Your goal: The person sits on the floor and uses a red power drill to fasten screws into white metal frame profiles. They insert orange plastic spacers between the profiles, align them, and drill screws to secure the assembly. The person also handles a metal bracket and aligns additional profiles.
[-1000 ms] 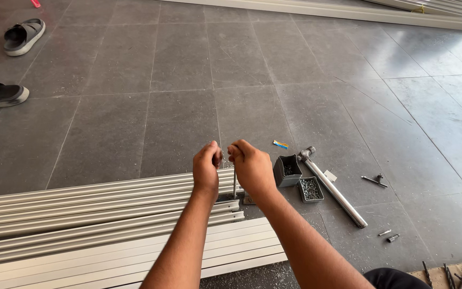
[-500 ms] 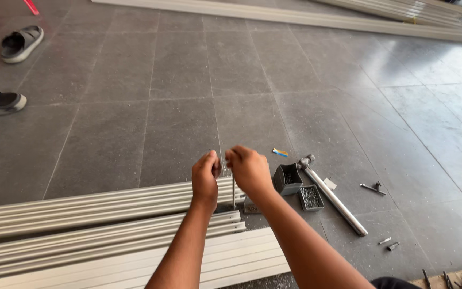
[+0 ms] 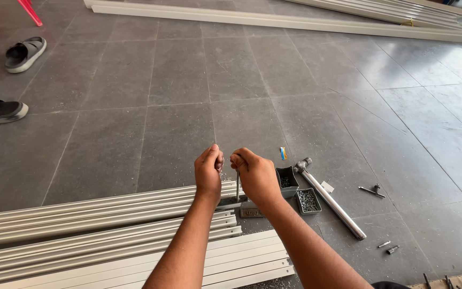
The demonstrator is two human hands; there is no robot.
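My left hand [image 3: 209, 172] and my right hand [image 3: 256, 175] are held close together above the ends of several long pale aluminium profiles [image 3: 97, 225] lying on the grey tiled floor. Both are closed around a small metal part between them; it is too small to tell what it is. A thin upright metal rod [image 3: 238, 187] drops from my right hand to a small metal block [image 3: 251, 211] on the floor.
Two small dark trays of screws [image 3: 308, 200] and a metal hammer [image 3: 328, 197] lie right of my hands. Loose screws and a bit [image 3: 373, 190] are scattered further right. Sandals [image 3: 24, 53] sit at the far left; long white profiles [image 3: 295, 21] line the far side.
My hands have stayed together at the same spot over the profile ends; the camera has tilted slightly, shifting the floor in view.
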